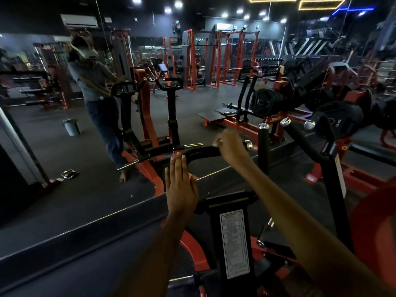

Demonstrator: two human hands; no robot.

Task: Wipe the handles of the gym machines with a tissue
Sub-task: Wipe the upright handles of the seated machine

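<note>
L hand (179, 185) is flat w/ fingers straight and pressed together, fingertips at the near end of the curved black handle (201, 151) of the red-and-black machine (233, 243), centre of scene. R hand (230, 146) sits further right on the same handle, fingers curled over it near the chrome end cap (248, 144); its grip looks wrapped on the bar, and a tissue can't be made out. Two more upright black handles (263, 144) stand just right, w/ a mirror (64, 103) far left.

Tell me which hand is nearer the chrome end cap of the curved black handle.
Right. The right hand is curled on the curved black handle just beside its chrome end cap. The left hand, fingers straight, is farther back along the handle's bend.
</note>
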